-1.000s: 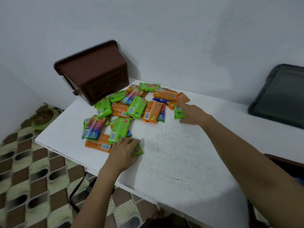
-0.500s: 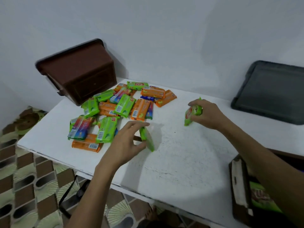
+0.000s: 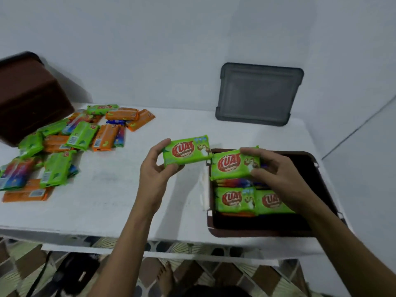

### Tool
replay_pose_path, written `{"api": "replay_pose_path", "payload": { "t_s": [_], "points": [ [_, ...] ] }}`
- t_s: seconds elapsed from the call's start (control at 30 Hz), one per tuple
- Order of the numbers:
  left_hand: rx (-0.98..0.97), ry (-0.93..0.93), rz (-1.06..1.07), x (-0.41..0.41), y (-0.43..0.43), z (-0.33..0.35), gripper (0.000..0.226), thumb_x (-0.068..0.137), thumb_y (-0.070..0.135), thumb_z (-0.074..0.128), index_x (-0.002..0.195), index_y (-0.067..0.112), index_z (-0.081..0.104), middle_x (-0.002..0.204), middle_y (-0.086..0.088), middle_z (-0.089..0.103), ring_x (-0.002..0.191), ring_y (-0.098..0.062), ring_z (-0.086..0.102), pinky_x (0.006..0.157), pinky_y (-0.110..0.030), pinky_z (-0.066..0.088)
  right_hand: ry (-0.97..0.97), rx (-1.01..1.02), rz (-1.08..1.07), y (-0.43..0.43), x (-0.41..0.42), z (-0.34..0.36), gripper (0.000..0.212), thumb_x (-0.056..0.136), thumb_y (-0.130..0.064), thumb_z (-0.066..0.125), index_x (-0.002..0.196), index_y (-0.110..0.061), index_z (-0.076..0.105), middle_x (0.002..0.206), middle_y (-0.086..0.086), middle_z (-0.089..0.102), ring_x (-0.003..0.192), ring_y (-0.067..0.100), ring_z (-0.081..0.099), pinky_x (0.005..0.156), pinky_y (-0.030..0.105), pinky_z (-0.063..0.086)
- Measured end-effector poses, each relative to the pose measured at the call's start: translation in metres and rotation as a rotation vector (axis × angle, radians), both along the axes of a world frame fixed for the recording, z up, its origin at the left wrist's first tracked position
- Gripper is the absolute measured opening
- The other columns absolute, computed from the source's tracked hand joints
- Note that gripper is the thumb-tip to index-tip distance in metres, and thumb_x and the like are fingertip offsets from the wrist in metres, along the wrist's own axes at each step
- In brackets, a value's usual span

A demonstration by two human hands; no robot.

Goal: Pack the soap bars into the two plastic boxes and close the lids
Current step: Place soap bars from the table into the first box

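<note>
My left hand point(image 3: 155, 168) holds a green soap bar point(image 3: 186, 152) above the white table, just left of the brown plastic box point(image 3: 263, 231). My right hand point(image 3: 276, 170) grips a second green soap bar point(image 3: 232, 165) over the box's far left corner. Inside the box lie two green bars point(image 3: 234, 199) on top of orange and multicoloured ones. A pile of green, orange and multicoloured soap bars point(image 3: 64, 142) lies on the table's left side. A second brown box point(image 3: 27, 99) is tipped on its side behind the pile.
A grey lid point(image 3: 257, 94) leans against the wall at the back right. The white table point(image 3: 128, 200) ends at a front edge near me, with patterned floor tiles and a bare foot point(image 3: 165, 277) below.
Both hands picked up a green bar from the pile and carried it right to the open brown box. The view swung right, bringing the box fully into sight.
</note>
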State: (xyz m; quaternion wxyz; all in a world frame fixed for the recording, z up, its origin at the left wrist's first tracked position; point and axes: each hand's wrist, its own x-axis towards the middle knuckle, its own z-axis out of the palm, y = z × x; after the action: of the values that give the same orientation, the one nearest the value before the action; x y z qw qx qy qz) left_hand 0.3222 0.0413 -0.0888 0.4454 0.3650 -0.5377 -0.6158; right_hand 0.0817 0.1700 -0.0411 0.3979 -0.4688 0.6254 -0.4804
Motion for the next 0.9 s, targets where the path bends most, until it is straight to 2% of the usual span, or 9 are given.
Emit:
{"api": "replay_pose_path", "payload": {
  "t_s": [0.13, 0.27, 0.4, 0.5, 0.6, 0.7, 0.77, 0.83, 0.9],
  "points": [
    [0.029, 0.006, -0.01, -0.033, 0.025, -0.005, 0.054, 0.083, -0.008, 0.062, 0.131, 0.016, 0.053, 0.129, -0.005, 0.06, 0.102, -0.025, 0.068, 0.084, -0.036, 0.057, -0.052, 0.083, 0.036, 0.033, -0.019, -0.01, 0.048, 0.089, 0.014, 0.051, 0.126, -0.015, 0.062, 0.115, 0.006, 0.069, 0.103, 0.018, 0.069, 0.075, 0.027, 0.058],
    [0.031, -0.029, -0.013, -0.055, 0.044, -0.007, 0.053, 0.087, -0.014, 0.056, 0.13, 0.017, 0.053, 0.127, -0.003, 0.062, 0.097, -0.019, 0.07, 0.08, -0.03, 0.058, -0.087, 0.183, 0.14, 0.048, -0.026, -0.027, 0.048, 0.091, 0.01, 0.053, 0.135, -0.012, 0.054, 0.126, 0.005, 0.064, 0.11, 0.015, 0.066, 0.084, 0.028, 0.057],
    [0.003, -0.091, 0.005, -0.061, 0.052, -0.008, 0.053, 0.088, -0.012, 0.056, 0.131, 0.019, 0.053, 0.126, -0.001, 0.062, 0.095, -0.014, 0.07, 0.073, -0.022, 0.056, 0.203, 0.267, 0.197, 0.046, -0.024, -0.05, 0.051, 0.094, -0.014, 0.06, 0.14, -0.031, 0.048, 0.135, -0.001, 0.057, 0.118, 0.017, 0.06, 0.097, 0.039, 0.053],
    [-0.006, -0.115, 0.005, -0.062, 0.052, -0.005, 0.052, 0.089, -0.011, 0.056, 0.132, 0.018, 0.052, 0.121, 0.004, 0.064, 0.093, -0.011, 0.07, 0.071, -0.021, 0.056, 0.609, 0.251, 0.234, 0.038, -0.02, -0.058, 0.05, 0.094, -0.026, 0.06, 0.141, -0.037, 0.045, 0.105, -0.011, 0.059, 0.099, 0.012, 0.058, 0.081, 0.03, 0.047],
    [-0.021, -0.15, -0.024, -0.062, 0.052, 0.0, 0.051, 0.09, -0.009, 0.056, 0.132, 0.02, 0.052, 0.113, 0.013, 0.065, 0.092, -0.005, 0.07, 0.069, -0.018, 0.055, 0.68, 0.262, 0.272, 0.033, -0.019, -0.054, 0.052, 0.094, -0.026, 0.06, 0.141, -0.037, 0.044, 0.083, -0.016, 0.044, 0.08, 0.005, 0.047, 0.072, 0.027, 0.039],
    [-0.029, -0.173, -0.057, -0.062, 0.052, 0.002, 0.052, 0.091, -0.009, 0.056, 0.133, 0.02, 0.051, 0.115, 0.009, 0.065, 0.094, -0.005, 0.069, 0.071, -0.019, 0.055, 0.739, 0.222, 0.228, 0.031, -0.026, -0.048, 0.047, 0.094, -0.035, 0.059, 0.138, -0.036, 0.045, 0.067, -0.012, 0.051, 0.061, 0.002, 0.049, 0.057, 0.027, 0.043],
    [-0.027, -0.163, -0.092, -0.063, 0.052, 0.005, 0.052, 0.091, -0.01, 0.055, 0.133, 0.02, 0.051, 0.116, 0.006, 0.066, 0.097, -0.008, 0.069, 0.072, -0.021, 0.056, 0.617, 0.123, 0.029, 0.028, -0.031, -0.042, 0.039, 0.094, -0.035, 0.059, 0.132, -0.032, 0.049, 0.068, -0.003, 0.061, 0.062, 0.008, 0.061, 0.06, 0.029, 0.051],
    [-0.022, -0.136, -0.153, -0.067, 0.056, 0.01, 0.051, 0.091, -0.01, 0.054, 0.133, 0.019, 0.051, 0.115, 0.006, 0.066, 0.098, -0.012, 0.069, 0.072, -0.023, 0.057, 0.278, 0.079, -0.109, 0.025, -0.034, -0.032, 0.036, 0.094, -0.03, 0.06, 0.128, -0.034, 0.049, 0.086, 0.0, 0.071, 0.079, 0.01, 0.068, 0.07, 0.028, 0.055],
    [-0.029, -0.123, -0.247, -0.075, 0.061, 0.016, 0.052, 0.091, -0.01, 0.055, 0.133, 0.019, 0.051, 0.12, 0.002, 0.063, 0.102, -0.016, 0.068, 0.075, -0.028, 0.058, -0.118, 0.065, -0.058, 0.024, -0.035, -0.025, 0.035, 0.095, -0.02, 0.06, 0.127, -0.031, 0.052, 0.102, 0.007, 0.073, 0.093, 0.019, 0.071, 0.079, 0.037, 0.058]
  ]
}}
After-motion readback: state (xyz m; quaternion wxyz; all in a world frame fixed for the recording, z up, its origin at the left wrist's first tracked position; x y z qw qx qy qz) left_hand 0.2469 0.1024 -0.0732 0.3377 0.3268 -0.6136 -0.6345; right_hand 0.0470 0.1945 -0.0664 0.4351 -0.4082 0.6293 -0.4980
